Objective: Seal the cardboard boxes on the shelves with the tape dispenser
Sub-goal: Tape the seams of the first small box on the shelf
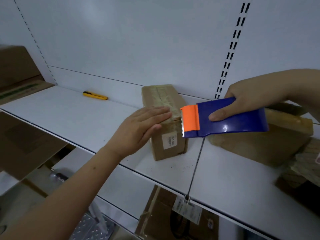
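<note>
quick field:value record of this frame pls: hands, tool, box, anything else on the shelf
left hand: open, flat, pressing tape on top front edge of small cardboard box
right hand: grip on blue tape dispenser
dispenser: orange serrated cutter at the box's top edge
box: upright on white shelf, taped top, white label on front
yellow utility knife: lying at shelf back, left of box
other: larger cardboard box behind dispenser, right

White shelf (pixel 69 116) in my view. Yellow utility knife (pixel 94 95) lies along its back edge. Small taped cardboard box (pixel 166 123) mid-shelf; larger cardboard box (pixel 270 142) toward the right edge.
</note>
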A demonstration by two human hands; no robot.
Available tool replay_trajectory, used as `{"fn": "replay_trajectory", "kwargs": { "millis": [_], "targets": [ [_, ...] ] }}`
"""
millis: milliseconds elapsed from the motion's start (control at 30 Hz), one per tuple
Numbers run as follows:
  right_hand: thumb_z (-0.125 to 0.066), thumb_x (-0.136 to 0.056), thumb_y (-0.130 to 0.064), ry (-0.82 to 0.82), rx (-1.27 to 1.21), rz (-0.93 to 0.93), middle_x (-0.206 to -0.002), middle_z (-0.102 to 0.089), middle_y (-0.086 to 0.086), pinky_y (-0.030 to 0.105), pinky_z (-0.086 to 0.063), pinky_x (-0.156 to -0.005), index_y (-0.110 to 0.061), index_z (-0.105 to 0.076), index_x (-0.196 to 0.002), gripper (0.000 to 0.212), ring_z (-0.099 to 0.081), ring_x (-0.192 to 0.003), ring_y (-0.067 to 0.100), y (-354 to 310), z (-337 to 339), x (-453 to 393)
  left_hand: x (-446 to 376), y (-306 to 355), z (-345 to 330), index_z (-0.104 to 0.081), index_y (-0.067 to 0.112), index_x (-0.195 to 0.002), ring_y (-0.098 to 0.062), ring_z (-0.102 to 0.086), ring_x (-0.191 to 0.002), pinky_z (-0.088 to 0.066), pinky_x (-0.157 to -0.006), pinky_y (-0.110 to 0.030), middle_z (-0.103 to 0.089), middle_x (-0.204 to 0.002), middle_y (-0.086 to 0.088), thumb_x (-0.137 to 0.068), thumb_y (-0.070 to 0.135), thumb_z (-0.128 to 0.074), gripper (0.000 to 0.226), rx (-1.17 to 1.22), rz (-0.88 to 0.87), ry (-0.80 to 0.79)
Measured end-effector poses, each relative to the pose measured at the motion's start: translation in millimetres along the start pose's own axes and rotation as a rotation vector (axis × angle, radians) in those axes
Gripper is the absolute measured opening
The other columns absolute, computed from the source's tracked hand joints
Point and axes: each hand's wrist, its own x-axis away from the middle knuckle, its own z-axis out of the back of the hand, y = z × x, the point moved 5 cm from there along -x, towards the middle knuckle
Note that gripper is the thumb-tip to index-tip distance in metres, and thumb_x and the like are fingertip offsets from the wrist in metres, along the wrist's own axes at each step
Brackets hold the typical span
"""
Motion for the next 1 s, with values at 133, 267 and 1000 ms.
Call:
{"fn": "replay_trajectory", "kwargs": {
  "millis": [133,267,1000],
  "targets": [
    [-0.046,-0.046,-0.086,0.037,0.037,0.069,-0.065,-0.071,-0.007,0.023,-0.053,-0.061,-0.018,-0.067,-0.083,0.080,-0.069,-0.060,0.008,-12,-11,-1,13,-1,-13,-0.058,0.001,-0.132,-0.024,-0.036,-0.146,-0.033,-0.117,-0.047,-0.047,-0.151,-0.011,-0.109,0.030,-0.029,0.048,0.210,0.202,0.199],
    [-0.048,-0.047,-0.086,0.020,0.051,0.058,-0.067,-0.072,-0.007,0.023,-0.055,-0.063,-0.019,-0.066,-0.086,0.080,-0.070,-0.061,0.008,-9,-10,-1,14,18,-44,-0.055,-0.001,-0.112,-0.031,-0.036,-0.144,-0.032,-0.117,-0.046,-0.049,-0.143,-0.019,-0.108,0.030,-0.028,0.041,0.460,0.438,0.555],
    [-0.049,-0.064,-0.079,0.060,-0.055,0.256,-0.078,-0.074,-0.006,0.025,-0.057,-0.068,-0.022,-0.066,-0.091,0.065,-0.070,-0.071,0.009,-7,-29,2,33,-15,-15,-0.045,0.003,-0.135,-0.030,-0.033,-0.147,-0.033,-0.116,-0.053,-0.042,-0.150,-0.017,-0.108,0.033,-0.030,0.044,0.206,0.247,0.196]
  ]
}}
